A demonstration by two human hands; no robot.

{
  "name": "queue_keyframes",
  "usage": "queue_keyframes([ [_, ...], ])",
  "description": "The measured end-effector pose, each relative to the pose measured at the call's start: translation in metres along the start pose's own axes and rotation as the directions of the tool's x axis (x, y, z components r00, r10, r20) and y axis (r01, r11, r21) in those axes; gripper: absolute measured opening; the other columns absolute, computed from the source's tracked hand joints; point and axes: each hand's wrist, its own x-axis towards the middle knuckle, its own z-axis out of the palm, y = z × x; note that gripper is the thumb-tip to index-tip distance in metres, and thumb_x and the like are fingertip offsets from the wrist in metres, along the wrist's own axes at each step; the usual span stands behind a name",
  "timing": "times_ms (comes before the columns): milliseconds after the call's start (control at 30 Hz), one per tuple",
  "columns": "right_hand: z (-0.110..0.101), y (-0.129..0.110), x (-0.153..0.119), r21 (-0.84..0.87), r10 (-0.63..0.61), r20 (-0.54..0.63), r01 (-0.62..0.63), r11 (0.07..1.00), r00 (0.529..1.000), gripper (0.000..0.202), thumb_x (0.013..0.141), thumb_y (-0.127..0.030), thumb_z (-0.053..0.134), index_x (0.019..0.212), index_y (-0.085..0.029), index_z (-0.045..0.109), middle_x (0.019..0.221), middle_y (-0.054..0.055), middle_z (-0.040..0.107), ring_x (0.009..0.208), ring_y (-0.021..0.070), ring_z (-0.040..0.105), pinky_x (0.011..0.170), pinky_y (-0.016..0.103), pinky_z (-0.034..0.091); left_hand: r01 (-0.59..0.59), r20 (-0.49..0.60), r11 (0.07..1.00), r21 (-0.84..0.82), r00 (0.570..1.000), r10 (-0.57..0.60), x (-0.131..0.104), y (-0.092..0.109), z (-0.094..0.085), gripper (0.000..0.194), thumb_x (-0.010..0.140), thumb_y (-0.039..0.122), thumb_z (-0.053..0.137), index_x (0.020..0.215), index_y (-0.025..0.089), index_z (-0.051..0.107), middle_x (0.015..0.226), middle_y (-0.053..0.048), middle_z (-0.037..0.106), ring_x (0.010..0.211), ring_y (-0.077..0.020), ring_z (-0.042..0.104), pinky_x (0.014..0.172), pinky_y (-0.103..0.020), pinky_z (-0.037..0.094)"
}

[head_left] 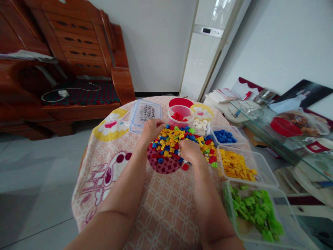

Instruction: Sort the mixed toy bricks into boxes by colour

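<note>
A mixed pile of small plastic building blocks (pixel 170 138) in yellow, blue, red, green and white lies on the cloth-covered round table. At the pile's far left edge, my left hand (pixel 153 128) is closed in a pinch; what its fingertips hold is too small to make out. My right hand (pixel 190 150) reaches into the middle of the pile with fingers curled together, and whatever is between them is hidden. A round tub with red blocks (pixel 178 117) stands behind the pile, beside a heap of white blocks (pixel 201 127).
To the right stand clear boxes with blue blocks (pixel 224 136), yellow blocks (pixel 237 165) and green blocks (pixel 256 210). Box lids (pixel 146 114) lie at the back left, and a red lid (pixel 181 102) behind the tub. A glass shelf (pixel 275 140) borders the table's right side.
</note>
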Motion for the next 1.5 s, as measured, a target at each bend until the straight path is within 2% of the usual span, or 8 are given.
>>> queue_keyframes([
  [333, 0.010, 0.021, 0.012, 0.339, 0.011, -0.143, 0.039, 0.940, 0.990, 0.015, 0.083, -0.013, 0.062, 0.083, -0.019, 0.076, 0.087, 0.010, 0.080, 0.092, 0.0225, 0.076, 0.077, 0.026, 0.053, -0.015, -0.002, 1.000, 0.002, 1.000, 0.015, 0.001, -0.002, 0.000, 0.030, 0.081, 0.034, 0.060, 0.089, 0.017, 0.083, 0.075, -0.005, 0.076, 0.069, -0.0188, 0.064, 0.072, -0.029, 0.047],
  [500, 0.012, 0.041, 0.013, 0.839, 0.176, -0.200, 0.076, 0.538, 0.964, 0.012, 0.081, -0.022, 0.058, 0.083, -0.019, 0.069, 0.051, -0.004, 0.062, 0.045, 0.0133, 0.060, 0.045, 0.019, 0.043, -0.004, 0.003, 1.000, -0.004, 1.000, 0.004, 0.000, -0.002, 0.001, 0.030, 0.082, 0.035, 0.060, 0.089, 0.017, 0.082, 0.075, -0.005, 0.076, 0.070, -0.0195, 0.065, 0.072, -0.030, 0.048],
  [633, 0.013, 0.054, 0.019, 0.944, 0.398, -0.294, 0.199, 0.262, 0.869, 0.022, 0.074, -0.031, 0.063, 0.089, -0.017, 0.068, 0.051, -0.004, 0.064, 0.039, 0.0128, 0.057, 0.039, 0.019, 0.043, 0.003, 0.005, 1.000, 0.001, 1.000, -0.003, 0.000, -0.001, 0.002, 0.030, 0.082, 0.034, 0.060, 0.091, 0.018, 0.083, 0.076, -0.005, 0.076, 0.072, -0.0202, 0.066, 0.073, -0.030, 0.048],
  [767, 0.020, 0.069, 0.032, 0.913, 0.603, -0.392, 0.371, 0.166, 0.694, 0.036, 0.072, -0.033, 0.063, 0.103, -0.014, 0.068, 0.065, 0.002, 0.073, 0.058, 0.0190, 0.072, 0.054, 0.026, 0.059, 0.003, 0.009, 1.000, -0.009, 1.000, -0.003, 0.000, -0.001, 0.003, 0.029, 0.082, 0.035, 0.060, 0.091, 0.018, 0.083, 0.078, -0.005, 0.077, 0.074, -0.0207, 0.067, 0.072, -0.030, 0.049],
  [833, 0.024, 0.077, 0.037, 0.877, 0.644, -0.447, 0.445, 0.181, 0.621, 0.046, 0.073, -0.034, 0.065, 0.115, -0.014, 0.068, 0.084, 0.007, 0.080, 0.077, 0.0221, 0.077, 0.069, 0.032, 0.064, 0.003, 0.012, 1.000, -0.014, 1.000, -0.003, 0.000, -0.001, 0.004, 0.029, 0.082, 0.035, 0.060, 0.091, 0.018, 0.083, 0.079, -0.005, 0.078, 0.075, -0.0207, 0.068, 0.072, -0.029, 0.049],
  [933, 0.028, 0.083, 0.039, 0.853, 0.596, -0.504, 0.468, 0.232, 0.625, 0.053, 0.075, -0.038, 0.068, 0.122, -0.014, 0.069, 0.102, 0.010, 0.081, 0.091, 0.0245, 0.078, 0.082, 0.037, 0.064, 0.004, 0.015, 1.000, -0.015, 1.000, -0.004, 0.000, -0.001, 0.004, 0.029, 0.083, 0.035, 0.060, 0.091, 0.018, 0.082, 0.078, -0.005, 0.078, 0.075, -0.0205, 0.068, 0.071, -0.028, 0.049],
  [1233, 0.015, 0.055, 0.015, 0.834, 0.160, -0.292, 0.169, 0.526, 0.943, 0.029, 0.084, -0.032, 0.059, 0.095, -0.014, 0.079, 0.062, 0.001, 0.071, 0.053, 0.0153, 0.065, 0.053, 0.023, 0.051, -0.002, 0.022, 1.000, -0.017, 1.000, 0.002, 0.000, 0.001, 0.002, 0.030, 0.083, 0.033, 0.060, 0.092, 0.017, 0.083, 0.078, -0.006, 0.078, 0.073, -0.0202, 0.067, 0.072, -0.029, 0.049],
  [1500, 0.006, 0.019, 0.008, 0.205, -0.047, -0.071, 0.061, 0.977, 0.996, 0.021, 0.087, -0.016, 0.062, 0.093, -0.018, 0.082, 0.099, 0.012, 0.082, 0.106, 0.0247, 0.075, 0.086, 0.027, 0.052, -0.013, 0.014, 1.000, 0.001, 1.000, 0.013, 0.000, 0.002, -0.002, 0.030, 0.083, 0.034, 0.060, 0.092, 0.017, 0.083, 0.081, -0.006, 0.079, 0.075, -0.0205, 0.067, 0.075, -0.029, 0.050],
])
